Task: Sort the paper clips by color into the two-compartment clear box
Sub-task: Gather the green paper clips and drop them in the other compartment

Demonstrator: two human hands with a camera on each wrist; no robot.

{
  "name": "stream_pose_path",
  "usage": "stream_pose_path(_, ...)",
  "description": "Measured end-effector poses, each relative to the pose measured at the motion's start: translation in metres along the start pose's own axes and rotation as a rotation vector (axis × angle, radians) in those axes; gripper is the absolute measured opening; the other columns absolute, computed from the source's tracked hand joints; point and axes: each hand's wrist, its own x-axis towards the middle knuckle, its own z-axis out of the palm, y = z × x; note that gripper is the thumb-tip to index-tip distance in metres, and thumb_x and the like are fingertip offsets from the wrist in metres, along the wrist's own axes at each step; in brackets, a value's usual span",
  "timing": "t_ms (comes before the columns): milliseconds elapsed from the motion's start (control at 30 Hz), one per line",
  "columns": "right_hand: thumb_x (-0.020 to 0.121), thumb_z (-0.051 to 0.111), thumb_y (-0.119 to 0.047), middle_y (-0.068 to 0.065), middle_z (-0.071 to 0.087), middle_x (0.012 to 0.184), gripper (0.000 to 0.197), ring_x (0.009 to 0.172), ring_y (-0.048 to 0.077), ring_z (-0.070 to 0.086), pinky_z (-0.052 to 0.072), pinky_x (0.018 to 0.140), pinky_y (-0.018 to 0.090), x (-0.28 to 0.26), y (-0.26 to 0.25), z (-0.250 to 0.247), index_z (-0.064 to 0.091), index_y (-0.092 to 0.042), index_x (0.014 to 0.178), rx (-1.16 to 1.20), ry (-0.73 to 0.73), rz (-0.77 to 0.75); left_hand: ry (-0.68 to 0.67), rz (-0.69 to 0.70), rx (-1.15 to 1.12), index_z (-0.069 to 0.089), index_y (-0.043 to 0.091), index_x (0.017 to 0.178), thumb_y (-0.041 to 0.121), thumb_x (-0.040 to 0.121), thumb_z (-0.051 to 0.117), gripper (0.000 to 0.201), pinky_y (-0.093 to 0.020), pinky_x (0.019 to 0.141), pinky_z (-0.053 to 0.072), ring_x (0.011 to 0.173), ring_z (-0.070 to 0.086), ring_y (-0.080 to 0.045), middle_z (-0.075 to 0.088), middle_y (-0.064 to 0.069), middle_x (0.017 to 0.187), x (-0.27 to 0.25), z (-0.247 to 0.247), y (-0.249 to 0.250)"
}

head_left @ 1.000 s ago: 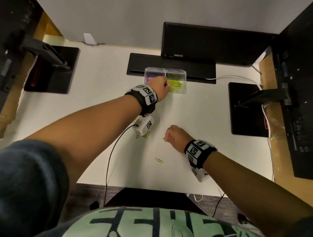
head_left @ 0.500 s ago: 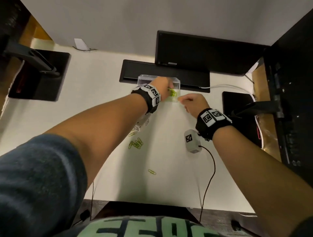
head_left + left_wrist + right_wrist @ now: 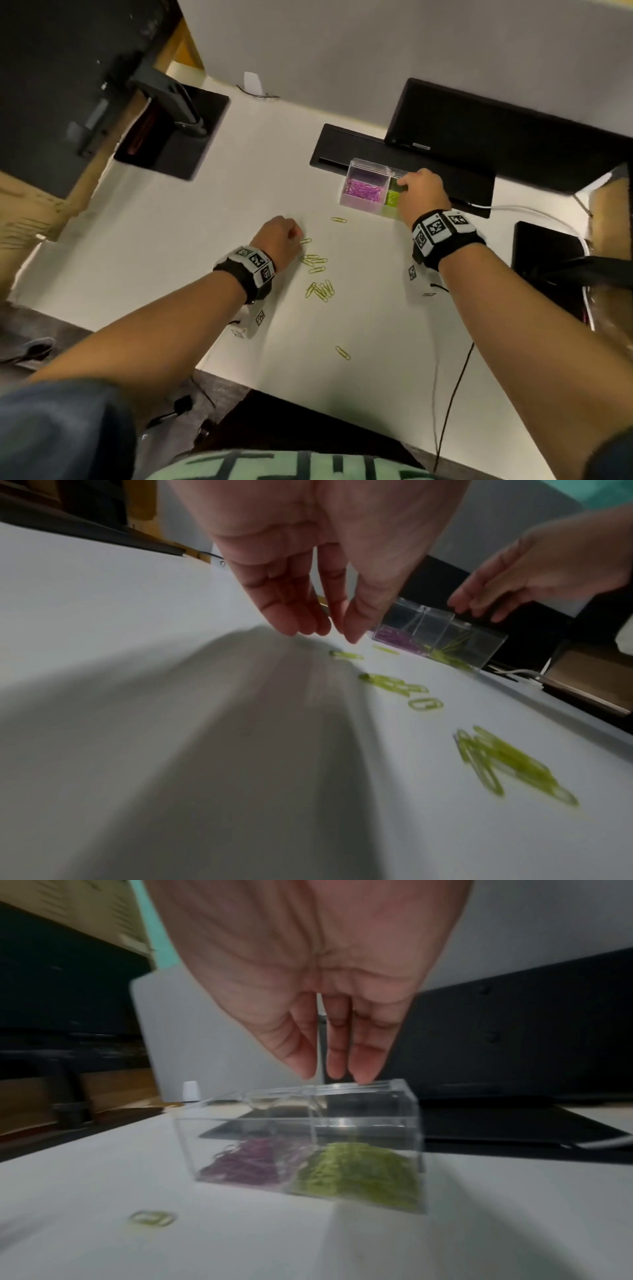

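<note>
Paper clips (image 3: pixel 317 274), green ones, wait as the left hand (image 3: pixel 278 236) comes back empty, fingers (image 3: pixel 294 615) loose; the right hand (image 3: pixel 423 195) now hangs open over the clear box (image 3: pixel 366 186).

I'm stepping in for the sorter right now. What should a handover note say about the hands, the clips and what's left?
Left hand: open, fingers hanging just above the desk, holding nothing, next to the loose green clips.
Right hand: open, fingertips at the top of the box over the green side, holding nothing.
Box: at the back of the desk; purple clips in its left compartment, green pile in its right.
Done: no purple clips show on the desk.
Left: move the loose green clips into the right compartment, including one near the box and one by the front edge.
</note>
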Motion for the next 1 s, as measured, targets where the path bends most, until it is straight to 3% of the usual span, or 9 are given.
stream_pose_path(100,0.091,0.043,-0.004,0.013,0.056,0.116,0.029,0.112,0.03,0.053,0.046,0.089,0.037,-0.014,-0.024,0.02,0.068,-0.01,0.104,0.029,0.042,-0.206,-0.013,0.022,0.005,0.062,0.013,0.114,0.017,0.087,0.059,0.027,-0.027,0.088,0.042,0.102,0.057,-0.025,0.058,-0.008,0.109,-0.008,0.01,-0.008)
stream_pose_path(233,0.092,0.042,0.0,0.011,0.054,0.129,0.037,0.123,0.028,0.05,0.043,0.103,0.037,-0.03,-0.06,0.059,0.063,-0.009,0.122,0.043,-0.243,-0.319,0.017,0.052,0.077,0.061,0.014,0.117,0.021,0.09,0.056,0.029,-0.037,0.092,0.05,0.109,0.055,-0.026,0.056,-0.007,0.114,-0.008,0.015,-0.005)
stream_pose_path(400,0.089,0.044,0.003,0.018,0.042,0.139,0.038,0.131,0.033,0.041,0.043,0.104,0.044,-0.023,-0.068,0.082,0.053,0.001,0.126,-0.06,-0.274,-0.232,0.017,0.066,0.179,0.064,0.013,0.107,0.019,0.091,0.053,0.02,-0.039,0.084,0.053,0.106,0.057,-0.026,0.057,-0.006,0.112,-0.004,0.009,0.006)
stream_pose_path(600,0.091,0.045,0.003,0.017,0.05,0.128,0.031,0.122,0.032,0.049,0.046,0.096,0.042,-0.023,-0.066,0.089,0.054,0.0,0.12,-0.12,-0.201,-0.229,-0.055,0.117,0.27,0.059,0.004,0.105,0.01,0.088,0.051,0.019,-0.039,0.076,0.05,0.103,0.055,-0.031,0.054,-0.012,0.112,-0.003,0.011,0.01)
stream_pose_path(700,0.092,0.044,-0.002,0.015,0.048,0.131,0.032,0.125,0.03,0.045,0.045,0.097,0.042,-0.024,-0.066,0.09,0.051,-0.001,0.122,-0.084,-0.223,-0.16,-0.049,0.072,0.098,0.054,0.004,0.093,0.015,0.089,0.05,0.012,-0.036,0.071,0.047,0.086,0.055,-0.028,0.056,-0.011,0.097,-0.005,0.007,0.012)
stream_pose_path(800,0.092,0.042,-0.006,0.017,0.048,0.13,0.033,0.123,0.032,0.046,0.043,0.097,0.04,-0.03,-0.063,0.088,0.049,0.0,0.123,-0.021,-0.244,-0.089,0.002,-0.057,-0.176,0.045,0.016,0.075,0.013,0.087,0.054,0.015,-0.024,0.056,0.036,0.067,0.046,-0.016,0.05,0.003,0.073,-0.006,0.006,0.008)
stream_pose_path(900,0.094,0.04,-0.006,0.016,0.057,0.124,0.029,0.116,0.032,0.053,0.044,0.093,0.034,-0.039,-0.054,0.089,0.052,-0.002,0.12,0.115,-0.268,-0.06,0.022,-0.086,-0.286,0.05,0.014,0.084,0.007,0.086,0.052,0.008,-0.018,0.054,0.037,0.067,0.047,-0.014,0.052,0.004,0.075,-0.009,0.009,0.0)
stream_pose_path(1000,0.094,0.039,-0.003,0.011,0.062,0.119,0.031,0.112,0.029,0.059,0.046,0.096,0.032,-0.049,-0.044,0.091,0.059,-0.007,0.117,0.394,-0.286,0.021,-0.052,0.014,-0.2,0.057,0.014,0.107,0.005,0.088,0.047,0.023,-0.025,0.069,0.046,0.076,0.053,-0.016,0.058,0.0,0.086,-0.012,0.011,-0.002)
